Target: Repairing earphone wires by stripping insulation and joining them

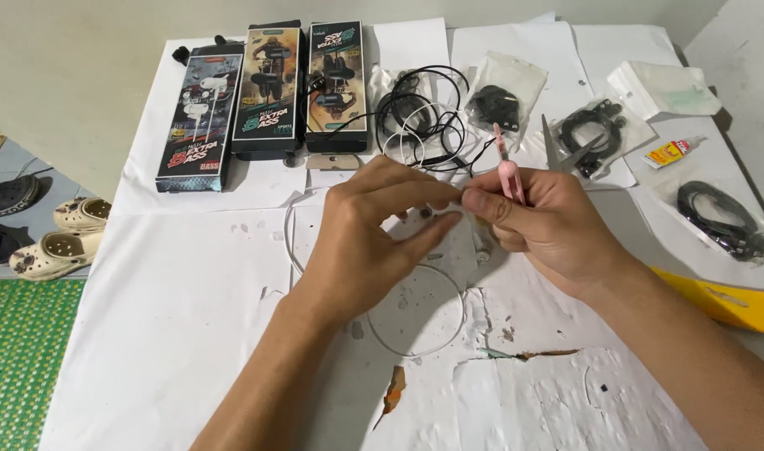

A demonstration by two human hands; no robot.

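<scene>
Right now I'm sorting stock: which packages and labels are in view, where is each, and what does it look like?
Left earphone box: far left, tall, dark with white earbuds pictured.
Middle earphone box: beside it, black and orange.
Right earphone box: next along, black and orange.
Clear bags of black cables: far centre to right.
Small glue tube: far right, yellow-red label.

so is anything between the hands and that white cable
No. Both hands already meet on the white cable: the left hand pinches it, and the right hand also holds a pink tool.
</scene>
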